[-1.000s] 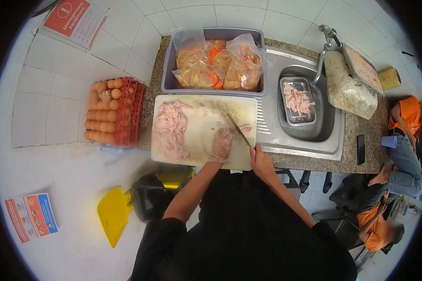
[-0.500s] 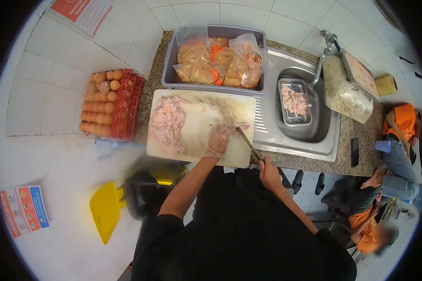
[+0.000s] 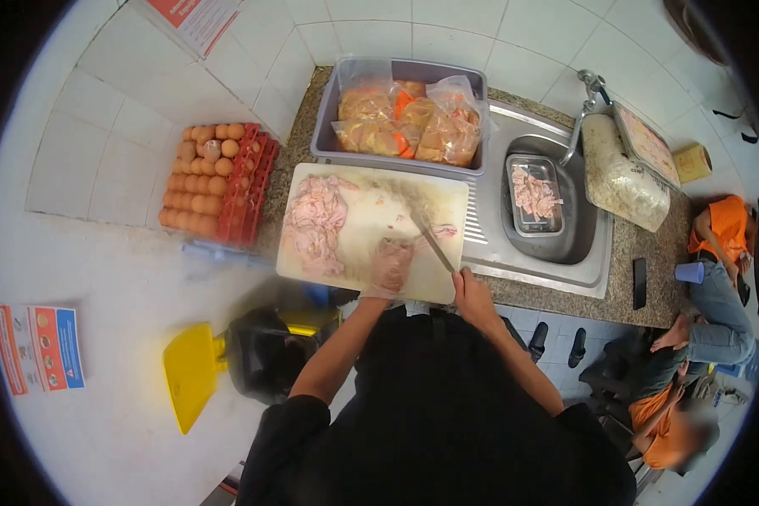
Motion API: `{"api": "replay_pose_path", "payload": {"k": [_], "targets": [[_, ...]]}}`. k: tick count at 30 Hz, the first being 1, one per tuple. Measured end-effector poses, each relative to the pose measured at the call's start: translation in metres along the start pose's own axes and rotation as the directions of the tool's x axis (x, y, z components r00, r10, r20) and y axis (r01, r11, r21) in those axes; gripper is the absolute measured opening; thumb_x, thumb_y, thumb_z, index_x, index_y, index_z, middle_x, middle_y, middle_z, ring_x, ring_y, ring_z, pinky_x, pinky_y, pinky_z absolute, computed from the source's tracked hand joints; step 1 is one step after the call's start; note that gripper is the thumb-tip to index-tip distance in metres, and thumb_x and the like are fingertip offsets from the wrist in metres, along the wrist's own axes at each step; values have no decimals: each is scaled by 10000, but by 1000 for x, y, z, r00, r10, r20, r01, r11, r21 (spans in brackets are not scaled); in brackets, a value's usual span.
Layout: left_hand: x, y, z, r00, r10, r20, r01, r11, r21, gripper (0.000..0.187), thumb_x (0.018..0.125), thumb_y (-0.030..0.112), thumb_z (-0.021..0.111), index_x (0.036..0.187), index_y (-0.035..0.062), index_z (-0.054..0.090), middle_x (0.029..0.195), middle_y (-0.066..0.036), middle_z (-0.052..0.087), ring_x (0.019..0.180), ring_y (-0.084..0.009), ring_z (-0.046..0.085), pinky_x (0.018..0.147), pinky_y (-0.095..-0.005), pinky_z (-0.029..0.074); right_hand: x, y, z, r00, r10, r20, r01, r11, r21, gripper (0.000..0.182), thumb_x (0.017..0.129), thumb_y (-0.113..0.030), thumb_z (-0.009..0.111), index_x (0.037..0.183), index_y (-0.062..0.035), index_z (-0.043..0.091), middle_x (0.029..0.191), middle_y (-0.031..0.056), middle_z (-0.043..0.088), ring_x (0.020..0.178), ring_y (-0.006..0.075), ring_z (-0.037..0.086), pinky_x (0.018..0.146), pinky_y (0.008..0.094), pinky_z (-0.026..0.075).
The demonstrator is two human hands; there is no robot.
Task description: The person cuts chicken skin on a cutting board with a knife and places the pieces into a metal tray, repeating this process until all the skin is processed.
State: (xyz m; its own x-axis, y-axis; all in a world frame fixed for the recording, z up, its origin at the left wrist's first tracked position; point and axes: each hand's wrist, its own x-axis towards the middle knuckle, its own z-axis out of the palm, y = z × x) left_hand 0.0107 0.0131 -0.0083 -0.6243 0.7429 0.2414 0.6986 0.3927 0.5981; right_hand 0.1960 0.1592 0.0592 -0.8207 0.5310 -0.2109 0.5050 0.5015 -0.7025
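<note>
My right hand (image 3: pixel 474 297) grips a knife (image 3: pixel 435 242) by its handle, at the near right edge of a white cutting board (image 3: pixel 371 274). The blade slants up and left across the board, beside a small strip of pale pink raw meat (image 3: pixel 445 229). My left hand (image 3: pixel 390 265), in a clear plastic glove, is over the near part of the board, left of the blade. Its fingers are too blurred to tell whether they hold anything. A heap of raw, pale pink meat pieces (image 3: pixel 314 223) covers the board's left side.
Behind the board stands a grey tub (image 3: pixel 323 139) with bagged food. To the right, a metal tray (image 3: pixel 538 231) of meat pieces sits in the sink (image 3: pixel 578 244). Eggs (image 3: pixel 198 181) in red trays stand left. A phone (image 3: pixel 640 282) lies on the counter; two people sit at right.
My left hand has drawn back from the meat strip, toward me. The knife's blade has swung left, its tip now farther up the board. The whole view has shifted slightly.
</note>
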Motion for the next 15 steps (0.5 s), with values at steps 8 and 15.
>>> {"api": "replay_pose_path", "payload": {"k": [8, 15], "targets": [[5, -9, 12, 982, 157, 108, -184, 927, 327, 132, 873, 186, 584, 942, 115, 672, 950, -77, 663, 926, -276, 620, 842, -420, 489, 39, -18, -8, 996, 54, -69, -59, 996, -67, 356, 1074, -363, 449, 1052, -16, 524, 768, 336, 649, 751, 564, 631, 682, 654, 476], [11, 9, 1, 999, -35, -1, 34, 987, 157, 202, 912, 266, 646, 852, 80, 699, 859, -142, 676, 909, -342, 653, 799, -455, 526, 24, -13, -1, 998, 45, -46, -50, 991, -124, 347, 1078, -353, 445, 1047, -15, 518, 771, 338, 649, 765, 565, 631, 679, 642, 474]]}}
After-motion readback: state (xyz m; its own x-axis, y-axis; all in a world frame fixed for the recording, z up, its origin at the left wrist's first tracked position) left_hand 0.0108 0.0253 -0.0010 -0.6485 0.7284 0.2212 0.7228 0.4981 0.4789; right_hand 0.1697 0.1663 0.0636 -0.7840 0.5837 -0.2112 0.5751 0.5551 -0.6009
